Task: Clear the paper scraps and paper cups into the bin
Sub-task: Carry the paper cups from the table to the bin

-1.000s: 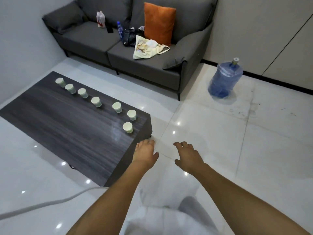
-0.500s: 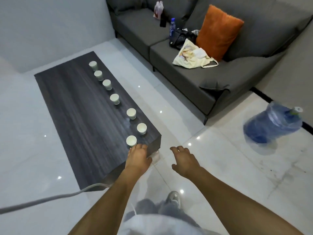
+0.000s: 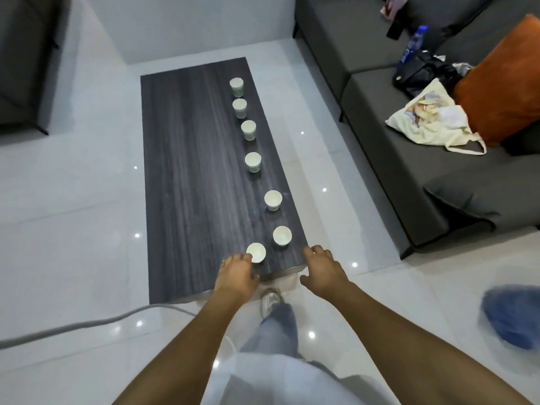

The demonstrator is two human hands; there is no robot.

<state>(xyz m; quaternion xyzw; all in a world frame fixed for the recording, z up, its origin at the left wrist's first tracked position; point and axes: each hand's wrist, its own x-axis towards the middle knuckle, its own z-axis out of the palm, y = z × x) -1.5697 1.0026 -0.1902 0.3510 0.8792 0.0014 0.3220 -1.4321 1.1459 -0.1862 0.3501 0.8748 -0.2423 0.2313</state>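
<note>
Cups (image 3: pixel 256 252) — seven in a row on the counter (image 3: pixel 190 171), nearest touching left hand (image 3: pixel 237 273), both hands spread, empty — best pinched lightly at rim, stacked, no crushing.

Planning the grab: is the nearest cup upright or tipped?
Upright. The nearest cup shows its round open rim facing up, standing on the table by the left hand.

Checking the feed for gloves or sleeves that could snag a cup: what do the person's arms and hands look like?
Both forearms are bare to the frame edge, with no sleeves in view. The left hand and right hand show no gloves, rings, watch or bands. A white top and blue jeans show below.
</note>
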